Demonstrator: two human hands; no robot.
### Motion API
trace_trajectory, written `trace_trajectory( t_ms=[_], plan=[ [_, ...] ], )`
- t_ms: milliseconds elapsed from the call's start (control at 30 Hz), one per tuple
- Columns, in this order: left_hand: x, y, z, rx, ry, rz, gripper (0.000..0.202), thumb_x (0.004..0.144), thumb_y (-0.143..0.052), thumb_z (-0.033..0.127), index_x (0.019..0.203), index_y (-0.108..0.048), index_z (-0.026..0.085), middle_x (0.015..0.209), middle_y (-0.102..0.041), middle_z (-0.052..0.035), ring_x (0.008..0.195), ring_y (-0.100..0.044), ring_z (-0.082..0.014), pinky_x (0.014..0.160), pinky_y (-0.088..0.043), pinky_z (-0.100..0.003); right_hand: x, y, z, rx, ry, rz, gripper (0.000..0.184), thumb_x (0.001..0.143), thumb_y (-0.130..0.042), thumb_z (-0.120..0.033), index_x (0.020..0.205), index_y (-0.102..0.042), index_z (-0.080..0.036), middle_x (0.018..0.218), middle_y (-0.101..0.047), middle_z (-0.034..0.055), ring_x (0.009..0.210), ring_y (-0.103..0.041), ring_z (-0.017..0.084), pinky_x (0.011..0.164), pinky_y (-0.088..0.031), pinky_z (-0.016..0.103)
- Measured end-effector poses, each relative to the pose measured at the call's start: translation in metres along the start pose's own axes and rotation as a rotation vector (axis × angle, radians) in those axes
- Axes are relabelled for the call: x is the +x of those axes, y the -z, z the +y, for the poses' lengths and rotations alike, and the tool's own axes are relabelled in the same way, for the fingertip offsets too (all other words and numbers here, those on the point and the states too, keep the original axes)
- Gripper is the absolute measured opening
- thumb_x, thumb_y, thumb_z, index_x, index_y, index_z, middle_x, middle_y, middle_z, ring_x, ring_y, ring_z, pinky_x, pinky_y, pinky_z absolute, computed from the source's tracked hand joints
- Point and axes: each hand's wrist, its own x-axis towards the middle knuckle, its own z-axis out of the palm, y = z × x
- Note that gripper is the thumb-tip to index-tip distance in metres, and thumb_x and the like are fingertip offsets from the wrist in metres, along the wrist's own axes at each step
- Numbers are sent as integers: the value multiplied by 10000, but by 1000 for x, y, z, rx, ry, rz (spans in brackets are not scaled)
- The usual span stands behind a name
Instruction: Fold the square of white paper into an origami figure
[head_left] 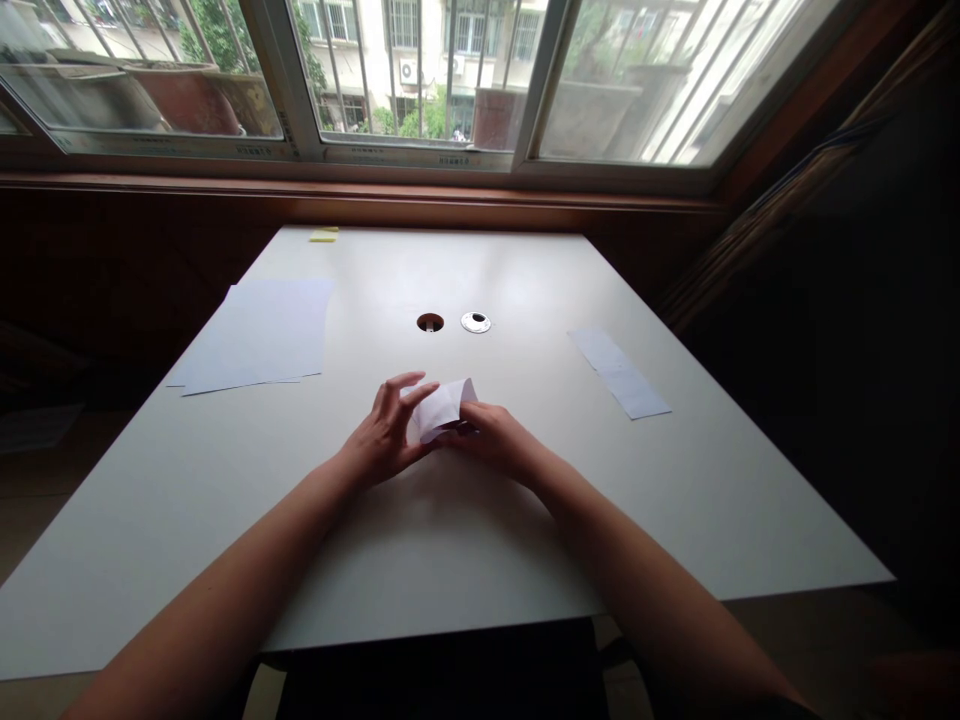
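Note:
A small folded piece of white paper (444,405) is held just above the white table (450,540), near its middle. My left hand (386,435) grips the paper's left side, thumb under it and fingers curled over the top, partly spread. My right hand (491,435) pinches its right lower edge with the fingers closed. The two hands touch each other around the paper. Part of the fold is hidden behind my fingers.
A stack of white sheets (259,335) lies at the left. A narrow paper strip (619,372) lies at the right. A round cable hole (430,322) and its loose silver cap (475,322) sit behind the hands. Yellow sticky notes (324,236) rest at the far edge, below a window.

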Motion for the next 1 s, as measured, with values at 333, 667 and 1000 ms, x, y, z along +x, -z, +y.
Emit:
trace_trajectory(
  t_ms=[333,667,1000],
  plan=[
    [4,5,22,311,-181,11,265,917,-615,165,1161,-566,256,1554,-264,-106,1450,-263,-373,1051,-494,-586,-2,1,-3,266,-101,-27,254,861,-617,-195,1111,-579,-223,1075,-702,55,928,-708,180,841,-575,322],
    [7,6,16,367,-105,-34,152,972,-503,151,1051,-629,181,1477,-413,-110,1373,-405,-327,1074,-499,-544,-3,19,-9,-76,-155,103,55,834,-682,-180,859,-705,-223,848,-704,9,736,-631,148,695,-483,263],
    [21,11,21,494,-28,-99,204,1009,-459,267,977,-630,161,1428,-455,-127,1253,-471,-326,869,-596,-488,-2,11,-5,-109,-316,145,75,819,-708,-236,863,-760,-267,784,-672,8,805,-605,174,717,-439,275]
  ],
)
